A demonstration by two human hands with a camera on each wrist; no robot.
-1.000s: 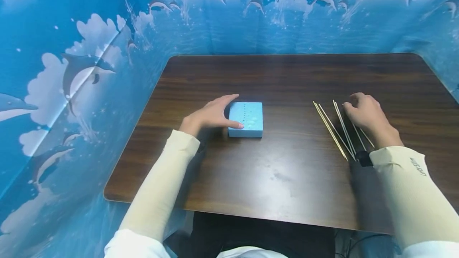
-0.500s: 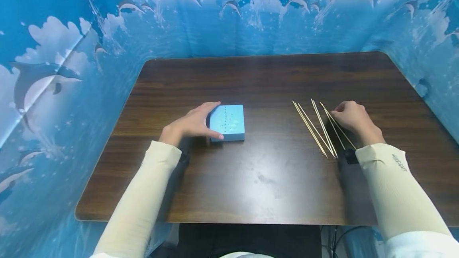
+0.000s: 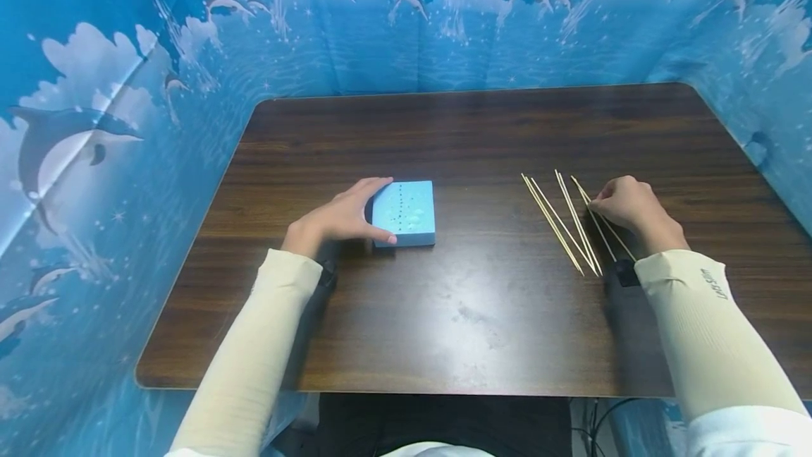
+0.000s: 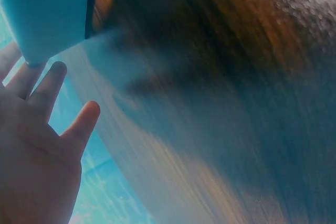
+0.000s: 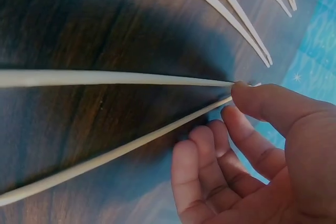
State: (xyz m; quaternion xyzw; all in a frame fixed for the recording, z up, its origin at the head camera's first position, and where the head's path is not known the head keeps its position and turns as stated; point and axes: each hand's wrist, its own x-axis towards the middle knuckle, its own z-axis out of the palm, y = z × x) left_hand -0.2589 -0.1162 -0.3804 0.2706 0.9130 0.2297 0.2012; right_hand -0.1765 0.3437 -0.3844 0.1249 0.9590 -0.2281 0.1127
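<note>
In the head view, my left hand (image 3: 339,217) holds a light blue block (image 3: 415,206) by its left side, thumb at the front edge and fingers at the back. The block's top has rows of small dark holes. The left wrist view has the fingers (image 4: 47,87) against the block's side (image 4: 47,14). To the right, the thumb and forefinger of my right hand (image 3: 637,210) pinch at a bamboo skewer (image 3: 615,233), one of two that cross near their far ends. From the right wrist, the thumb lies over the upper skewer (image 5: 121,78); the other fingers are loosely bent.
Several more skewers (image 3: 553,224) lie in a loose fan left of the right hand. All rest on a dark wood-grain table (image 3: 469,330) with rounded corners. A blue dolphin-print curtain (image 3: 380,41) surrounds its back and sides.
My right hand has come down to the rightmost skewers, and the far ends of two now cross. The left hand has settled closer round the block. The head view has shifted.
</note>
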